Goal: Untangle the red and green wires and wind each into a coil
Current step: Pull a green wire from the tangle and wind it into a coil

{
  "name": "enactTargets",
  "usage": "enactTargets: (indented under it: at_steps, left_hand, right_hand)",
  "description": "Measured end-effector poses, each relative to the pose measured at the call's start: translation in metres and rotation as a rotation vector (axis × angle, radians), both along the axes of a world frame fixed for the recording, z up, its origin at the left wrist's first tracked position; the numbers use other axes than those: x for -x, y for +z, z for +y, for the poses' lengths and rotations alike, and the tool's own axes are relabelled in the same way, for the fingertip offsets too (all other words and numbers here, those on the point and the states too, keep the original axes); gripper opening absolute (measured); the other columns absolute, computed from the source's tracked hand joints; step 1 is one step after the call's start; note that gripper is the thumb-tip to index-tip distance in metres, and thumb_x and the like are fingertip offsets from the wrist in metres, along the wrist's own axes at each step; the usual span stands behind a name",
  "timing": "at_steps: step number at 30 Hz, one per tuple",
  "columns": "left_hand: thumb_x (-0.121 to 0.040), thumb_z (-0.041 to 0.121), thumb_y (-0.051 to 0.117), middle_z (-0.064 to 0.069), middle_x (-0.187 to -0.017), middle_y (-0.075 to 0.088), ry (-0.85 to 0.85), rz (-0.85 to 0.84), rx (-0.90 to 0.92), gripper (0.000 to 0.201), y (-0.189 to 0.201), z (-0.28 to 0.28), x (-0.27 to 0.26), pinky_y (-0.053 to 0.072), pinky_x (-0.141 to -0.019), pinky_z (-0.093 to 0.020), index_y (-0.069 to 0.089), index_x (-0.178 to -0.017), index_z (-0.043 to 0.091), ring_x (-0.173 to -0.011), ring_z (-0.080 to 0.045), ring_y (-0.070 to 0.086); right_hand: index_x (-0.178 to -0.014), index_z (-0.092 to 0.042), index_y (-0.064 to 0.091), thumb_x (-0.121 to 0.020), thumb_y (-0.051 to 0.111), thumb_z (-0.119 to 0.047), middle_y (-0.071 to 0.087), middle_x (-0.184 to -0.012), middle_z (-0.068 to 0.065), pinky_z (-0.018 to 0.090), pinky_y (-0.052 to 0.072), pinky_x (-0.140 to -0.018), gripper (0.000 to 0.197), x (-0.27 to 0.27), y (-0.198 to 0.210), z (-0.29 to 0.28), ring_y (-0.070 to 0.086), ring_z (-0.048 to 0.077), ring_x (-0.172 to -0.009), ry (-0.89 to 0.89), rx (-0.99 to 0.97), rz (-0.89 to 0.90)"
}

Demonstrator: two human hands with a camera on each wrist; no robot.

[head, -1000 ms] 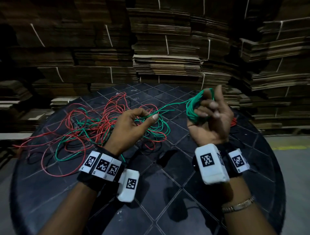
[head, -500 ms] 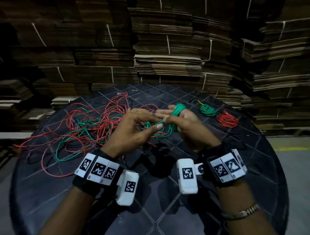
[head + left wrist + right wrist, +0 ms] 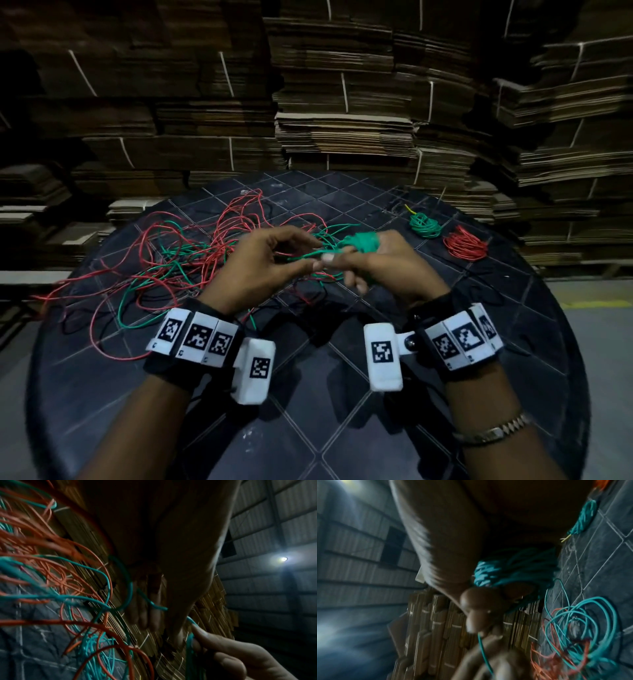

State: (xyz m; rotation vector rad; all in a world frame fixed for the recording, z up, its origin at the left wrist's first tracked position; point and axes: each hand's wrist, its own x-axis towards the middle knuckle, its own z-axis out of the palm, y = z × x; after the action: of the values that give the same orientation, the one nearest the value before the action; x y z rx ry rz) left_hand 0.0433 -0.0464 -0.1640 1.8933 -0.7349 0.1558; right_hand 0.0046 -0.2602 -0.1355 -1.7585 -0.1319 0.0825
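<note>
A loose tangle of red and green wires (image 3: 191, 253) spreads over the left half of the round black table (image 3: 308, 428). Above the table's middle my right hand (image 3: 346, 255) carries a partly wound green coil (image 3: 366, 241) looped round its fingers; the same green coil (image 3: 510, 572) fills the right wrist view. My left hand (image 3: 310, 255) meets it fingertip to fingertip and pinches the free green strand (image 3: 301, 257) that runs back to the tangle. In the left wrist view that green strand (image 3: 130, 588) crosses my left fingers (image 3: 147, 615).
A finished green coil (image 3: 424, 224) and a finished red coil (image 3: 464, 245) lie at the table's far right. Stacks of flattened cardboard (image 3: 342, 137) stand close behind the table. A grey floor (image 3: 599, 342) lies to the right.
My right hand came down from its raised place on the right and turned palm down to meet the left hand. The two finished coils behind it came into sight.
</note>
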Motion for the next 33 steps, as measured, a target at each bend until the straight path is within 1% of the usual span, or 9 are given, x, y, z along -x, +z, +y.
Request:
enactTargets:
  at_steps: [4, 9, 13, 17, 20, 22, 24, 30, 33]
  left_hand:
    - [-0.09, 0.011, 0.08, 0.013, -0.109, 0.077, 0.037, -0.032, -0.126, 0.028, -0.007, 0.001, -0.004, 0.057, -0.094, -0.024, 0.074, -0.115, 0.024, -0.102, 0.002, 0.071]
    - [-0.082, 0.007, 0.086, 0.015, -0.113, 0.076, 0.054, -0.037, -0.147, 0.046, -0.003, 0.002, -0.002, 0.055, -0.097, -0.023, 0.073, -0.122, 0.025, -0.106, 0.003, 0.07]
    - [-0.077, 0.011, 0.089, 0.014, -0.121, 0.068, 0.149, -0.209, -0.326, 0.067, -0.004, 0.01, -0.006, 0.056, -0.091, -0.027, 0.065, -0.136, 0.032, -0.106, -0.004, 0.066]
    - [-0.083, 0.019, 0.086, 0.007, -0.119, 0.068, 0.268, -0.208, -0.198, 0.057, -0.006, 0.014, -0.012, 0.058, -0.095, -0.038, 0.066, -0.135, 0.031, -0.108, -0.008, 0.064]
    - [-0.089, 0.031, 0.081, 0.008, -0.121, 0.068, 0.318, -0.195, -0.1, 0.042, -0.003, 0.011, -0.011, 0.056, -0.097, -0.029, 0.069, -0.129, 0.026, -0.111, -0.003, 0.065]
    - [-0.093, 0.042, 0.076, 0.008, -0.123, 0.069, 0.333, -0.171, -0.053, 0.04, -0.003, 0.008, -0.011, 0.053, -0.099, -0.025, 0.069, -0.129, 0.025, -0.113, -0.002, 0.065]
    - [-0.097, 0.048, 0.068, 0.007, -0.12, 0.07, 0.383, -0.15, 0.024, 0.036, -0.005, 0.008, -0.015, 0.055, -0.098, -0.032, 0.069, -0.126, 0.026, -0.11, -0.006, 0.067]
    - [-0.1, 0.057, 0.048, -0.002, -0.102, 0.074, 0.619, -0.062, 0.159, 0.046, -0.017, 0.025, -0.037, 0.055, -0.094, -0.048, 0.073, -0.117, 0.022, -0.099, -0.019, 0.068]
    - [-0.104, 0.053, 0.052, 0.001, -0.088, 0.074, 0.586, 0.008, 0.2, 0.041, -0.018, 0.022, -0.036, 0.056, -0.08, -0.037, 0.073, -0.098, 0.019, -0.08, -0.007, 0.067]
  right_hand:
    - [-0.088, 0.006, 0.069, -0.087, 0.075, -0.004, 0.06, -0.055, 0.004, 0.014, 0.036, -0.04, 0.012, -0.009, 0.0, -0.017, 0.044, 0.008, -0.037, -0.253, -0.229, -0.046]
    - [-0.089, 0.004, 0.073, -0.086, 0.069, 0.004, 0.071, -0.08, 0.013, 0.013, 0.041, -0.043, 0.005, -0.019, 0.001, -0.023, 0.054, 0.006, -0.049, -0.505, -0.658, -0.053]
    - [-0.09, 0.003, 0.07, -0.09, 0.063, 0.005, 0.069, -0.079, 0.013, 0.012, 0.043, -0.045, 0.007, -0.022, 0.004, -0.034, 0.057, 0.007, -0.052, -0.53, -0.826, -0.115]
    - [-0.091, 0.001, 0.068, -0.093, 0.06, 0.003, 0.068, -0.078, 0.011, 0.013, 0.044, -0.046, 0.009, -0.025, 0.004, -0.038, 0.058, 0.006, -0.052, -0.47, -0.855, -0.118]
    - [-0.09, -0.003, 0.066, -0.097, 0.058, -0.001, 0.07, -0.076, 0.011, 0.013, 0.045, -0.044, 0.011, -0.026, 0.003, -0.033, 0.059, 0.006, -0.049, -0.403, -0.786, -0.042]
    - [-0.078, -0.002, 0.068, -0.099, 0.057, -0.005, 0.068, -0.074, 0.015, 0.014, 0.044, -0.04, 0.024, -0.026, 0.0, -0.027, 0.057, 0.008, -0.044, -0.33, -0.691, 0.044]
    - [-0.066, -0.001, 0.071, -0.1, 0.056, -0.013, 0.065, -0.066, 0.015, 0.015, 0.043, -0.037, 0.039, -0.025, -0.002, -0.023, 0.055, 0.01, -0.037, -0.208, -0.538, 0.15]
    - [-0.08, 0.01, 0.068, -0.1, 0.05, -0.024, 0.053, -0.043, 0.009, 0.015, 0.028, -0.029, 0.044, -0.008, 0.003, -0.008, 0.042, 0.01, -0.027, 0.158, -0.263, 0.321]
    - [-0.079, 0.007, 0.073, -0.094, 0.053, -0.03, 0.047, -0.041, 0.008, 0.024, 0.014, -0.04, 0.045, 0.001, 0.004, -0.005, 0.032, 0.014, -0.026, 0.288, -0.384, 0.216]
